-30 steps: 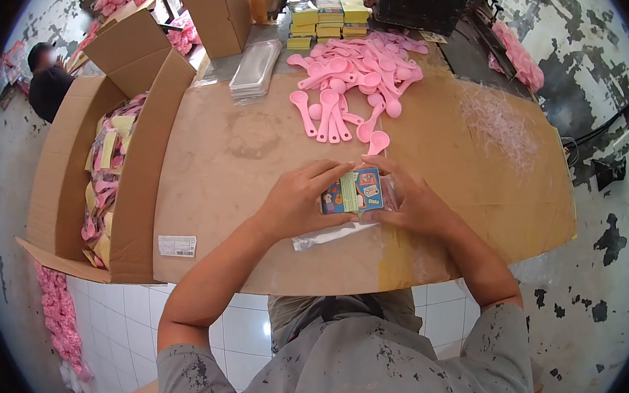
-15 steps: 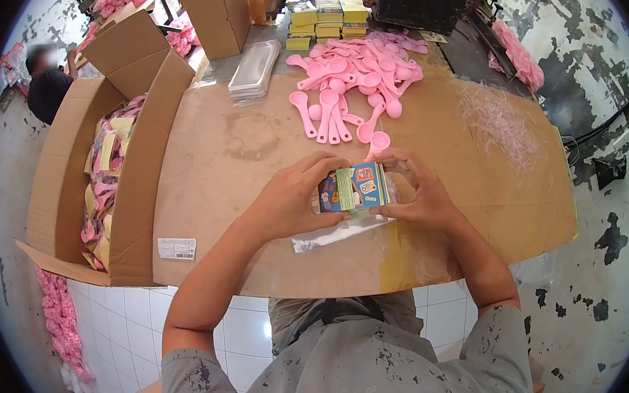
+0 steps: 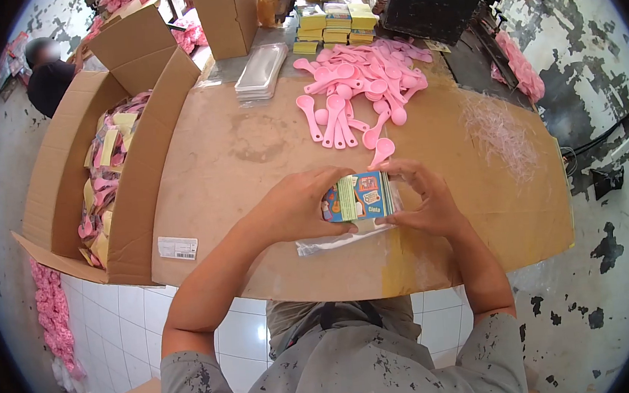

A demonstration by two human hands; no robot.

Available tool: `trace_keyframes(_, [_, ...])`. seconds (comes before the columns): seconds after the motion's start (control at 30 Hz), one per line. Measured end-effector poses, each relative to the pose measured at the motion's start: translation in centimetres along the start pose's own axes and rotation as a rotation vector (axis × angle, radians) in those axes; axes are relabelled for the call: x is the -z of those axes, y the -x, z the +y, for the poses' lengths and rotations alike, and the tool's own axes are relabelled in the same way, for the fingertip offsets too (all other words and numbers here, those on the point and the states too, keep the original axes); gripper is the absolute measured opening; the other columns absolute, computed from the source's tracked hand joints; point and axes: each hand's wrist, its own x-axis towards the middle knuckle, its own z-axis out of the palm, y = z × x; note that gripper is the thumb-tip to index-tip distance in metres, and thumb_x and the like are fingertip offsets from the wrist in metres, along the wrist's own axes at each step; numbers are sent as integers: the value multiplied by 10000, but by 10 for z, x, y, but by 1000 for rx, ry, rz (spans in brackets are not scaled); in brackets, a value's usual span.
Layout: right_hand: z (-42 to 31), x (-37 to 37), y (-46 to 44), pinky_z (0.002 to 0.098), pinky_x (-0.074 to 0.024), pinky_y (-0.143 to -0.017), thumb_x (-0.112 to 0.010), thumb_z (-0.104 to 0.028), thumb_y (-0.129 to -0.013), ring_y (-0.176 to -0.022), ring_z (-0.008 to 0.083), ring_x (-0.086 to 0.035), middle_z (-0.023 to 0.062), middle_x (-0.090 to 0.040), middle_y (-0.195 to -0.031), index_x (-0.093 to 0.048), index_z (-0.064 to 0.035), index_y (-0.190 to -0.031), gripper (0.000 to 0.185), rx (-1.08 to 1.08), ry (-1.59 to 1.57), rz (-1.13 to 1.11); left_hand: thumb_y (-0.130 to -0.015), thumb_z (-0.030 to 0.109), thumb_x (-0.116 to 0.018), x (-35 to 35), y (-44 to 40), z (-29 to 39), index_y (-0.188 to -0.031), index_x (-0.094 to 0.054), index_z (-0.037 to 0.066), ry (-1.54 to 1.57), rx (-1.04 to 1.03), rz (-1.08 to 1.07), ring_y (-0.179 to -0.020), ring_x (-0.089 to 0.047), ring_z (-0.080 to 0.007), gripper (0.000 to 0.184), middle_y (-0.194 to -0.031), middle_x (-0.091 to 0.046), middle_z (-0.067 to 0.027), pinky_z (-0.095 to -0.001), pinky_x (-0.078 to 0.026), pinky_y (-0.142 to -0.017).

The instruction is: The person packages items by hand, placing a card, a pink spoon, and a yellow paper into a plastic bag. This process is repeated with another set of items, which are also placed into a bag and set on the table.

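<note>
Cardboard [image 3: 217,182] stretches wide beside cards [image 3: 365,195] (left hand [image 3: 302,205], right hand [image 3: 431,200] gripping their edges).

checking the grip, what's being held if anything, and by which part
A card stack: left hand around its left end, right hand at its right end.

Clock centre: card stack [image 3: 362,196] between left hand [image 3: 297,209] at nine, right hand [image 3: 434,200] at three. Plastic bag [image 3: 325,243] just below, six. Spoon heap [image 3: 372,77] at twelve, stacked card packs [image 3: 336,22] behind it. Pouch pile [image 3: 262,71] at eleven. Open carton [image 3: 148,165] at nine, filled packets [image 3: 108,150] inside. Strand tangle [image 3: 500,134] between two and three.
</note>
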Motion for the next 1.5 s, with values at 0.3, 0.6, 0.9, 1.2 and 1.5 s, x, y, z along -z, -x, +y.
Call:
trace_keyframes(0.3, [0, 14, -3, 436, -474, -1160, -922, 1, -721, -1351, 269, -584, 159, -630, -1398, -629, -35, -1265, 619, 16, -35, -48, -693, 341, -931, 10, -1, 2, -1333, -621, 38, 38, 53, -48, -1053, -685, -337, 774, -1146, -708, -162, -414, -533, -948])
trace_keyframes(0.6, [-7, 27, -4, 428, -516, -1130, -925, -25, -734, -1308, 272, -617, 165, -638, -1390, -692, -33, -1119, 450, 49, 66, -68, -701, 334, -935, 16, -1, 5, -1328, -620, 7, 113, 82, -73, -1045, -690, -316, 774, -1127, -711, -186, -392, -534, -950])
trace_keyframes(0.9, [-6, 89, 27, 442, -465, -1166, -897, 46, -742, -1329, 275, -598, 199, -610, -1418, -674, -34, -1156, 477, -52, 22, 138, -703, 231, -926, 37, 3, -23, -1316, -633, 3, 119, 136, 11, -1013, -680, -238, 717, -1106, -705, -149, -357, -540, -937])
trace_keyframes(1.2, [38, 123, 91, 419, -437, -1184, -873, 36, -758, -1371, 264, -560, 139, -596, -1451, -656, -66, -1132, 445, -325, 234, 246, -720, 228, -899, 37, 6, -54, -1329, -607, -5, -160, 227, 64, -1111, -657, -334, 715, -1191, -682, -176, -406, -522, -987])
trace_keyframes(1.5, [12, 117, 80, 462, -396, -1190, -873, -135, -774, -1435, 346, -498, 132, -578, -1480, -652, -84, -1153, 442, -277, 637, 96, -732, 245, -894, 74, 10, -92, -1362, -597, 19, -298, 318, 202, -1179, -625, -352, 732, -1291, -631, -186, -419, -509, -1023])
